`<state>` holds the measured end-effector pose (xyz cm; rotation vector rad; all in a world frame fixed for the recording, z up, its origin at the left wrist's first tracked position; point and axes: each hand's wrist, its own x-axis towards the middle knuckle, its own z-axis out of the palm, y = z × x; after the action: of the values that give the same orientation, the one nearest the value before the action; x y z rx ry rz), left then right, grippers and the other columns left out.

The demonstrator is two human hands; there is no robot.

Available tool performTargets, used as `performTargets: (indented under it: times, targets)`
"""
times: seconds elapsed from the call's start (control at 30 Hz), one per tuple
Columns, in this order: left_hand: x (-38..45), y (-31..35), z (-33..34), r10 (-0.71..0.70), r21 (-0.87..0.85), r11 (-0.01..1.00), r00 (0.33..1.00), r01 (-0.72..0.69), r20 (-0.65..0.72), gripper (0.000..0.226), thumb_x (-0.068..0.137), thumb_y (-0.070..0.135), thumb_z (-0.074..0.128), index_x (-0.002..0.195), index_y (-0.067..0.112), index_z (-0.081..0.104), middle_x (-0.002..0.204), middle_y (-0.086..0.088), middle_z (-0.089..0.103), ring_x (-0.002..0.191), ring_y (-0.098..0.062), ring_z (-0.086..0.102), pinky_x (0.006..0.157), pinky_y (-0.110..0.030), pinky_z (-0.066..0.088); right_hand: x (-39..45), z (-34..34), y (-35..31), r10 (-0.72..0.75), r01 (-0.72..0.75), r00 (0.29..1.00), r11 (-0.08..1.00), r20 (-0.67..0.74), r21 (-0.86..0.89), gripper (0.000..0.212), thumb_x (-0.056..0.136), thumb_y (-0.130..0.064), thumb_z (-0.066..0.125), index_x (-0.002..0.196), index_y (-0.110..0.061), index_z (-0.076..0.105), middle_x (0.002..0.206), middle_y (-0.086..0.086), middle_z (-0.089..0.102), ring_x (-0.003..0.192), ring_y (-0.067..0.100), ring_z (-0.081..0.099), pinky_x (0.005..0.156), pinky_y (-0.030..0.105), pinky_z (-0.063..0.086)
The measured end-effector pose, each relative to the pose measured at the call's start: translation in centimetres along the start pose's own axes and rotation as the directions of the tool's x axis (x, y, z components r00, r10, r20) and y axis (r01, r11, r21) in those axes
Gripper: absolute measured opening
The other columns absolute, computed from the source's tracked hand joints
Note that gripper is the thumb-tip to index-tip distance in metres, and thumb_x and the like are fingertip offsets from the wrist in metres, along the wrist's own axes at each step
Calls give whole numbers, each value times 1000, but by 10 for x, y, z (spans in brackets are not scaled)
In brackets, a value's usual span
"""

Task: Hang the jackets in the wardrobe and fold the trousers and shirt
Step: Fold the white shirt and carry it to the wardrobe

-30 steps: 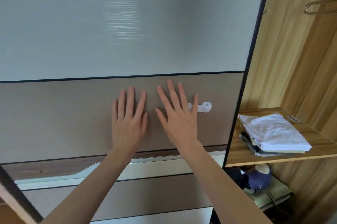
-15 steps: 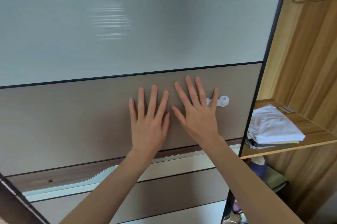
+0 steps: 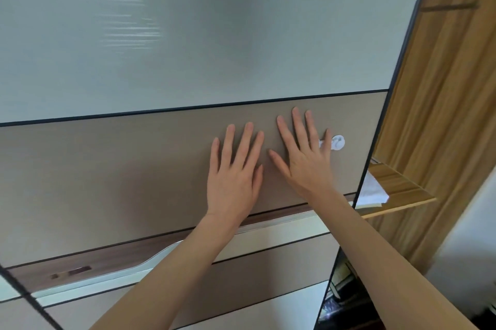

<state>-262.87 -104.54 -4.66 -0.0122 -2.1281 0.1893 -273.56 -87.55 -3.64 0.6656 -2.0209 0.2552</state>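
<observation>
Both the left hand (image 3: 234, 176) and the right hand (image 3: 306, 156) are pressed flat, fingers spread, against the sliding wardrobe door (image 3: 134, 182). The folded white shirt (image 3: 371, 191) lies on the wooden shelf (image 3: 402, 187) at three o'clock. Fingers could be pinched if the door is shut hard; flat palms may slip.

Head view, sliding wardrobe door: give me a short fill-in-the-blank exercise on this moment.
1. Both hands, left hand and right hand, lie flat on the door's ____ band.
2. The little finger of the right hand lies over a ____ plastic handle.
3. The folded white cloth lies on a wooden ____ to the door's right.

Missing words: brown; white; shelf
</observation>
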Motion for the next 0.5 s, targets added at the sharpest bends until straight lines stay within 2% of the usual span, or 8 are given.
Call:
performTargets:
  times: [0.13,0.23,0.3,0.4,0.5]
  targets:
    - [13,35,11,27,-8,1000,999,-27,24,66,108,37,44,166,17,20,175,-6,9,162,-31,4,129,-56,11,-6,-1,48,-6,5,999,1000,37,25,73,107,-66,30,167,-30,11,175,7,8,162,30,5,121,70,18]
    - [19,58,19,-4,-13,1000,1000,4,11,64,108,35,45,165,16,23,175,-8,10,162,-30,6,128,-58,13,-11,-5,79,7,-9,999,999,37,49,75,107,-63,37,168,-26,11,176,9,7,162,32,4,124,65,19]
    - [20,72,24,-44,-14,999,999,44,-3,64,107,33,46,165,16,25,175,-9,11,162,-30,7,128,-58,13,-15,-8,88,77,-78,997,994,17,79,75,108,-59,41,168,-22,14,175,11,9,162,34,7,124,62,22]
    - [19,87,33,-83,13,996,996,83,-13,65,107,30,47,166,18,22,175,-9,10,161,-31,7,128,-59,13,-20,-11,93,184,-186,983,970,22,155,73,109,-54,42,168,-23,13,176,9,8,162,31,5,127,59,19]
    - [17,101,39,-140,30,989,989,142,-44,66,106,30,47,166,19,22,175,-8,11,161,-30,9,127,-59,15,-25,-12,101,131,-129,991,975,0,180,69,109,-50,43,168,-25,17,176,8,8,162,28,6,126,60,18]
